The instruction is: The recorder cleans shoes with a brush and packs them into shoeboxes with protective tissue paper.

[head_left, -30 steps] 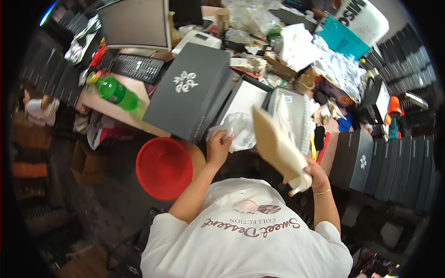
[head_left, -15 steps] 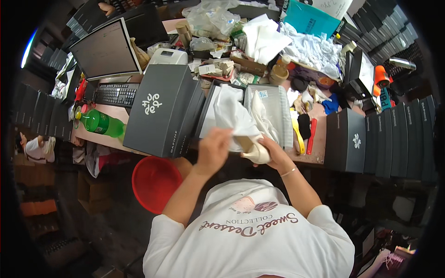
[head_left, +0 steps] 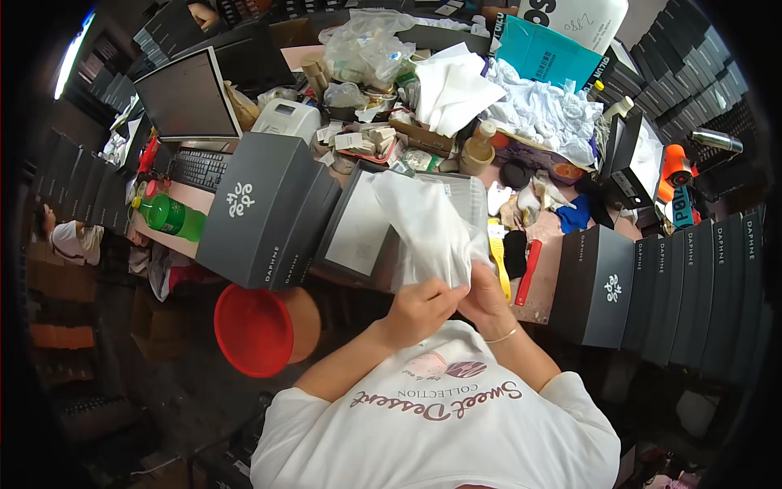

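A sheet of white tissue paper [head_left: 428, 224] hangs over the near side of the open shoe box, its lower end gathered in my hands. My left hand [head_left: 422, 311] pinches the near edge of the paper between thumb and fingers. Close beside it, my right hand [head_left: 486, 300] is closed at the paper's right corner. The cream high-heeled shoe is now out of sight, apparently under the paper at my right hand. A dark grey open shoe box [head_left: 336, 224] with a pale inside lies just beyond. Behind the paper a translucent grey-white liner [head_left: 466, 191] shows partly.
Closed dark shoe boxes [head_left: 244, 216] stand left, and more [head_left: 582, 281] stand right. A yellow brush [head_left: 498, 259] and a red-handled tool [head_left: 529, 273] lie near my right hand. Left are a green bottle [head_left: 169, 216], keyboard [head_left: 199, 167] and monitor [head_left: 186, 96]. A red bucket [head_left: 252, 330] stands below.
The paper has come down over the shoe, hiding it. My left hand has moved right and nearer me to grip the paper's edge. The view has shifted slightly, and the monitor has darkened.
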